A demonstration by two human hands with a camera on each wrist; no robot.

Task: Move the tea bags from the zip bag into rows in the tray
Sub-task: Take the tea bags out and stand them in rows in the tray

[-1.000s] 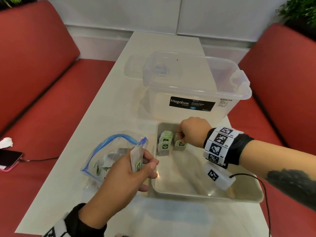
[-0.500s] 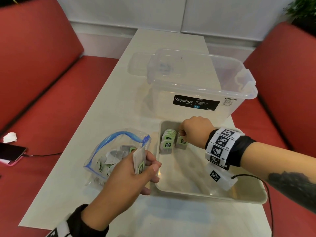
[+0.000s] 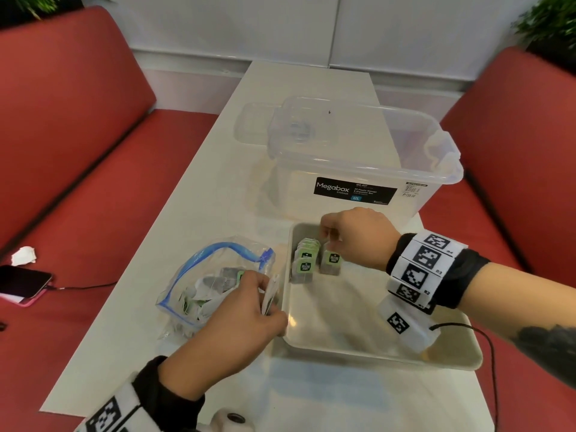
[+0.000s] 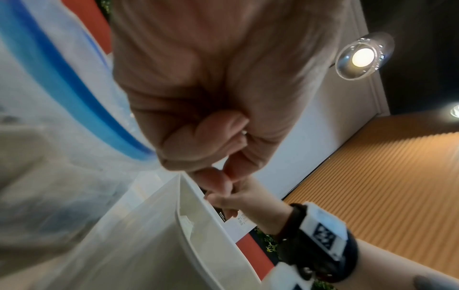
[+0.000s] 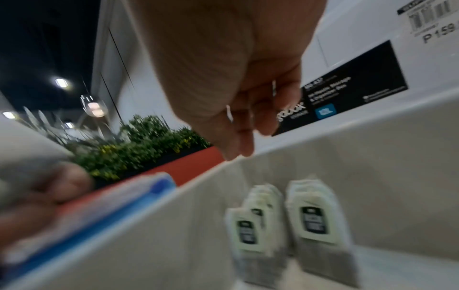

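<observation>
The beige tray (image 3: pixel 374 353) holds two short rows of green-labelled tea bags (image 3: pixel 305 265) standing in its far left corner, the second row (image 3: pixel 332 260) just right of the first. My right hand (image 3: pixel 330 243) hovers just above that second row with its fingers loosely curled and nothing in them; the right wrist view shows the tea bags (image 5: pixel 313 219) standing free below the fingertips (image 5: pixel 238 151). My left hand (image 3: pixel 271 302) pinches a few tea bags (image 3: pixel 270 288) edge-on beside the tray's left rim. The clear zip bag (image 3: pixel 199 285) with a blue strip lies open left of it, with more tea bags inside.
A clear Megabox storage box (image 3: pixel 358 169) stands right behind the tray, its lid (image 3: pixel 258 123) beyond it. Red benches flank the narrow white table; on the left bench lie a phone (image 3: pixel 21 283) on a cable and a crumpled paper (image 3: pixel 23 255).
My right hand has let go of the tea bag in the second row and lifted slightly. My left hand has turned its tea bags edge-on, close to the tray rim.
</observation>
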